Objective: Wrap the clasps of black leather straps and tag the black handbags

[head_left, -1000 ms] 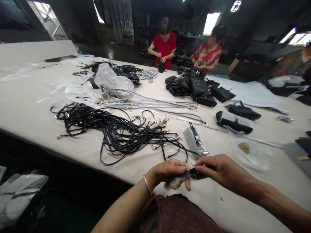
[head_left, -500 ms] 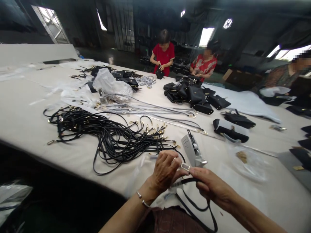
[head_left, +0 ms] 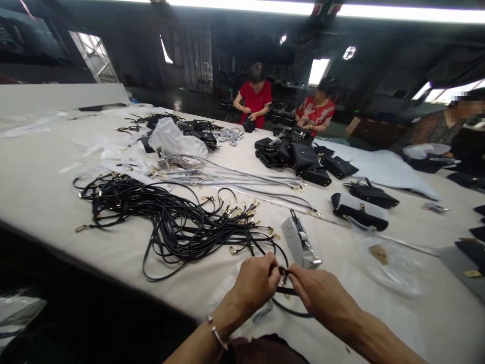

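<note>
Near the table's front edge, my left hand [head_left: 257,277] is closed, its thumb and fingers pinching a black strap [head_left: 287,291]. Facing it, my right hand [head_left: 322,290] grips the same strap just to the right. A short dark end with small gold-coloured metal shows between the fingertips of both hands. Part of the strap loops below and behind the right hand. Beyond my hands lies a large tangled pile of black straps [head_left: 178,227] with gold clasps. Just past the right hand stands a grey tape dispenser [head_left: 297,240] with a handwritten mark.
A clear plastic bag [head_left: 394,268] lies to the right. Farther back are a black and grey handbag [head_left: 359,211], a heap of black bags [head_left: 299,154], plastic-wrapped straps [head_left: 235,177] and crumpled white wrapping [head_left: 170,136]. Several people work across the table [head_left: 125,273].
The rectangular metal piece between my fingers has gone from sight; a dark strap end with gold metal shows there instead. My hands are closer together, and the view has tilted up slightly.
</note>
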Tool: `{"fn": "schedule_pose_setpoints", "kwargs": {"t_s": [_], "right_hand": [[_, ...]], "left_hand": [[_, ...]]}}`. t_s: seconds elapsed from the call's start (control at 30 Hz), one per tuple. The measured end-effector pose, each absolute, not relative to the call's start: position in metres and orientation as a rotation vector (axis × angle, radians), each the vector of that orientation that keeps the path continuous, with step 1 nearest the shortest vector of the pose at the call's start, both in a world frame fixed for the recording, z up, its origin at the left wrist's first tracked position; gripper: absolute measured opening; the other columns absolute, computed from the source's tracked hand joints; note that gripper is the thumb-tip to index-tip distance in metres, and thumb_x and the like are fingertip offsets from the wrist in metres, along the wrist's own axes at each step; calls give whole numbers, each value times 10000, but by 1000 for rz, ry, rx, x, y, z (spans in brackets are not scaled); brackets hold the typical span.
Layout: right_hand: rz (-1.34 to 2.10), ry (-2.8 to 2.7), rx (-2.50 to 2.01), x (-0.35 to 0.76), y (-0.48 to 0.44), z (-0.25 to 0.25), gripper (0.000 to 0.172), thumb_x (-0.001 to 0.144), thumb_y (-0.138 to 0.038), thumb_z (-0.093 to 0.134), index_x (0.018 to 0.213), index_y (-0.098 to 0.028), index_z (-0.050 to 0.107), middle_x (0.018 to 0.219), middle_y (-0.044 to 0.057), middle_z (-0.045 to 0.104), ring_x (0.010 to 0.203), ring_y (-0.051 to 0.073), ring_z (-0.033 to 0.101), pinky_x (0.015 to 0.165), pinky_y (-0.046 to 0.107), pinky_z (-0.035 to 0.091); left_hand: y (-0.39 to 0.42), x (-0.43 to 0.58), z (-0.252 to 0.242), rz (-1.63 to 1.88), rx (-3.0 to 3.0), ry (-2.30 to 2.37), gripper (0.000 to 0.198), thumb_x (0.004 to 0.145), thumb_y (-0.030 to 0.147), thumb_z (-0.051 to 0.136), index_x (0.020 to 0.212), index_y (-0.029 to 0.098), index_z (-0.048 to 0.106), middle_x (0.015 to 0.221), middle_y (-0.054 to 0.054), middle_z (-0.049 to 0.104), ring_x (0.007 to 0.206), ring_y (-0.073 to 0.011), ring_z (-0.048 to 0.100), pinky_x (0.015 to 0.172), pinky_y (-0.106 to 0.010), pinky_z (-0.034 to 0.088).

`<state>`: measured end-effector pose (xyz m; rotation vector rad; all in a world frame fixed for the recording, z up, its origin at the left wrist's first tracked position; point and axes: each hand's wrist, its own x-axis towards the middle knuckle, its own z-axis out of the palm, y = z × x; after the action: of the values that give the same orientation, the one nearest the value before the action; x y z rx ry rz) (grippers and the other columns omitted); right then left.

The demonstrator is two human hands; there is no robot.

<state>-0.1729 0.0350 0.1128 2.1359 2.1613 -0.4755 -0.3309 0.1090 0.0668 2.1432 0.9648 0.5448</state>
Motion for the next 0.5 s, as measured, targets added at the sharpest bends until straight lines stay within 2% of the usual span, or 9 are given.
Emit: {"fn": "schedule_pose_setpoints", "kwargs": {"t_s": [0.1, 0.17, 0.2, 0.27, 0.37, 0.43, 0.5], "right_hand": [[-258, 2090, 2031, -179, 37, 105, 274, 888, -72, 363, 979, -148, 611, 748, 134, 717, 635, 242, 665, 540, 301, 307], [-415, 2094, 2175, -180, 42, 103, 228, 871, -73, 395, 934, -149, 601, 742, 123, 705, 652, 221, 646, 552, 290, 312], [-624, 2077, 2306, -179, 45, 103, 183, 889, -122, 412, 872, -157, 591, 708, 103, 685, 642, 203, 622, 554, 282, 315], [-1187, 1931, 2515, -175, 51, 102, 235, 928, -280, 411, 765, -180, 548, 577, 35, 593, 528, 151, 518, 510, 263, 292], [-2050, 1539, 2557, -169, 58, 99, 342, 897, -504, 429, 811, -192, 541, 459, -69, 412, 382, 84, 272, 432, 235, 170], [-2344, 1394, 2528, -169, 60, 95, 428, 837, -606, 481, 899, -187, 545, 494, -93, 394, 386, 60, 208, 436, 222, 130], [-2447, 1358, 2537, -169, 60, 94, 502, 790, -663, 528, 926, -180, 542, 537, -95, 404, 404, 46, 208, 442, 212, 139]], "left_hand": [[96, -323, 59, 576, 2360, 1037, 117, 878, 156, 484, 836, 182, 589, 723, -54, 669, 633, -194, 601, 572, -285, 349], [88, -320, 52, 721, 2408, 993, 152, 916, 160, 441, 825, 189, 560, 741, -55, 655, 672, -199, 601, 606, -297, 375], [86, -320, 48, 809, 2414, 966, 177, 934, 161, 412, 826, 193, 549, 756, -54, 647, 699, -201, 597, 635, -305, 390], [84, -322, 41, 956, 2397, 940, 225, 963, 161, 349, 844, 200, 536, 809, -57, 636, 762, -209, 585, 700, -325, 413], [88, -326, 29, 999, 2183, 963, 242, 997, 210, 312, 856, 209, 509, 828, -41, 611, 761, -190, 567, 713, -313, 428], [93, -327, 21, 921, 1926, 947, 217, 1013, 269, 323, 873, 217, 480, 784, -8, 590, 693, -158, 563, 659, -276, 427], [98, -325, 13, 847, 1683, 890, 203, 1019, 329, 336, 899, 220, 457, 748, 21, 571, 635, -135, 554, 607, -251, 415]]}}
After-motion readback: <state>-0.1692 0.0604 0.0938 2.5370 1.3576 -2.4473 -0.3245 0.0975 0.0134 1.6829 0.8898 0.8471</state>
